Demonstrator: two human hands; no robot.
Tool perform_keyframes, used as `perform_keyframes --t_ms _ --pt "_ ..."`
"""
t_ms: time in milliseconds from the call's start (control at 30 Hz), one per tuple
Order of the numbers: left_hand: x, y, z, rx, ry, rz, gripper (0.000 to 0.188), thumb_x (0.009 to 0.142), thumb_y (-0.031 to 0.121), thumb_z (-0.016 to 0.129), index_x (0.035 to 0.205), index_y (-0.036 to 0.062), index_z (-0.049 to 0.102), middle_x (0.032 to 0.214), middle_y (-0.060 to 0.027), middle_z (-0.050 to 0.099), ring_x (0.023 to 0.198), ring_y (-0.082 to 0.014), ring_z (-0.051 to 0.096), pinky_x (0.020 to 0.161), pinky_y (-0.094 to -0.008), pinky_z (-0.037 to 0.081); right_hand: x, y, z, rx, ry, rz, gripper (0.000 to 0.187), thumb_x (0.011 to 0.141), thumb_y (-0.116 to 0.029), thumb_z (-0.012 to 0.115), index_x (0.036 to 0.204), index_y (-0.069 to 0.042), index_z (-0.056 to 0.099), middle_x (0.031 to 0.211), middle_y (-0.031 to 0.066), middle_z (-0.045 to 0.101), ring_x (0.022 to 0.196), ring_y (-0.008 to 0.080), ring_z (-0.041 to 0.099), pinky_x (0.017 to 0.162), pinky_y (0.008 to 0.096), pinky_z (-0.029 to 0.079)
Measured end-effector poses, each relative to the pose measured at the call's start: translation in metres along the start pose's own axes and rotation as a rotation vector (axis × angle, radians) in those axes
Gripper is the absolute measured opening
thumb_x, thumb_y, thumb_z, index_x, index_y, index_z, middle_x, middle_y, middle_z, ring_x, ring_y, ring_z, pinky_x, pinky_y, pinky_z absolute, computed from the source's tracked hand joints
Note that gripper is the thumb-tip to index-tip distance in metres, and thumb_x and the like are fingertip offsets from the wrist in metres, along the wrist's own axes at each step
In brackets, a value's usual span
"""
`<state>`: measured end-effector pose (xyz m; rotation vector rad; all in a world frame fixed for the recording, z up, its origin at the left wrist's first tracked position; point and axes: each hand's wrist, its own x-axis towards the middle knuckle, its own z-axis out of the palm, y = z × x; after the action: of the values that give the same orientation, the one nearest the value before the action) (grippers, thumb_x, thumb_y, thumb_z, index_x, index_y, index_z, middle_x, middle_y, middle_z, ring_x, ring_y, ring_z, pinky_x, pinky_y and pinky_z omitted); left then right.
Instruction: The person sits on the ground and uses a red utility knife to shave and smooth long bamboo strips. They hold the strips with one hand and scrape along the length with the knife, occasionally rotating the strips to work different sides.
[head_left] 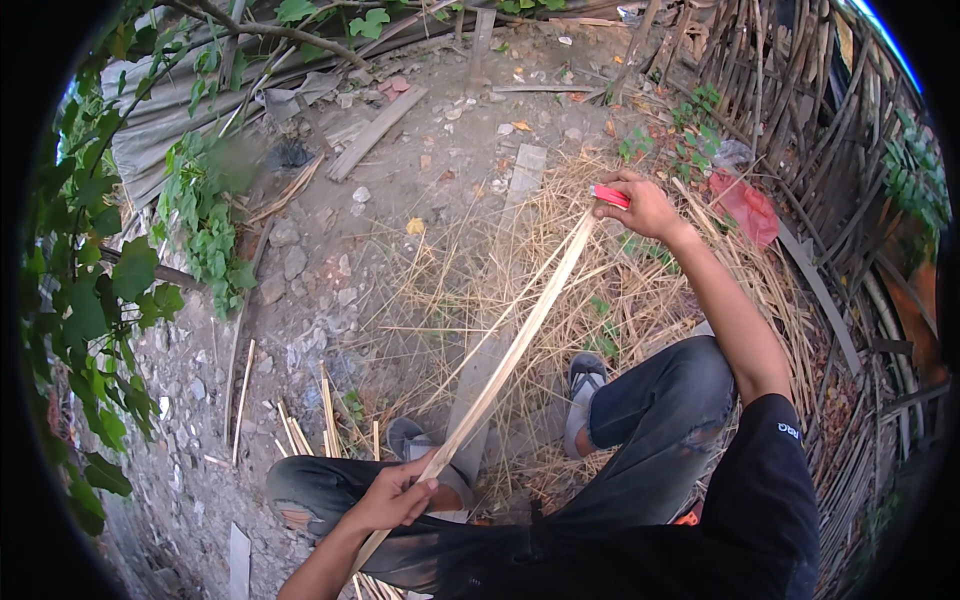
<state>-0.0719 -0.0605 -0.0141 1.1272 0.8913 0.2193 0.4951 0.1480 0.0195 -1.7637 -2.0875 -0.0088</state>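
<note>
A long pale strip of split bamboo [530,325] slants across my lap, from beside my left thigh up to the far right. Near its lower end my left hand [400,492] is closed round it, thumb on top. At the upper end, my right hand [640,203] is closed on a small red tool [612,196], perhaps a cutter, pressed against the strip's tip. Its blade, if any, is hidden. A thin sliver [500,318] runs alongside the strip's left edge.
Loose straw-like shavings [650,300] cover the ground ahead and to the right. Several bamboo sticks [328,410] lie by my left knee. A grey plank [376,135] rests farther off. A stick fence [790,110] stands at right, leafy vines [100,290] hang at left.
</note>
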Motion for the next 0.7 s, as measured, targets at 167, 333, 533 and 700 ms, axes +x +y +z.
perform_keyframes --t_ms 167,333,533,700 --pt "-0.006 -0.009 -0.001 0.034 -0.01 -0.024 0.055 0.108 0.01 0.053 0.16 0.0128 0.037 0.062 0.0035 0.046 0.049 -0.0043 0.041 0.045 -0.0232 0.037 0.004 0.002 0.008 0.054 -0.066 0.007 0.039 0.087 -0.043 0.079 0.106 -0.01 0.076 0.103 0.0105 0.072 0.099 0.0324 0.069 0.087 0.0429 0.054" --pt "-0.005 -0.01 0.0 0.08 -0.01 -0.029 0.053 0.108 0.009 0.052 0.159 0.0107 0.038 0.06 0.0034 0.046 0.049 -0.004 0.042 0.046 -0.0226 0.037 0.004 0.026 0.027 0.319 -0.073 0.261 0.033 0.092 -0.035 0.076 0.096 -0.003 0.075 0.081 0.0138 0.071 0.078 0.0277 0.068 0.078 0.041 0.052" --pt "-0.003 -0.006 0.006 0.184 0.023 -0.005 0.052 0.107 0.01 0.054 0.158 0.0088 0.04 0.06 0.0045 0.047 0.049 -0.0031 0.043 0.047 -0.0217 0.037 0.007 0.037 0.03 0.57 -0.029 0.464 0.031 0.094 -0.029 0.075 0.093 0.002 0.073 0.082 0.0112 0.071 0.078 0.0195 0.065 0.078 0.0387 0.051" --pt "-0.004 -0.007 0.004 0.206 0.032 0.041 0.052 0.107 0.01 0.053 0.157 0.007 0.04 0.06 0.0046 0.048 0.049 -0.003 0.043 0.048 -0.0219 0.037 0.0 0.02 0.022 0.519 0.156 0.332 0.035 0.093 -0.034 0.076 0.094 0.0 0.074 0.089 0.0121 0.07 0.083 0.0228 0.067 0.079 0.0393 0.052"
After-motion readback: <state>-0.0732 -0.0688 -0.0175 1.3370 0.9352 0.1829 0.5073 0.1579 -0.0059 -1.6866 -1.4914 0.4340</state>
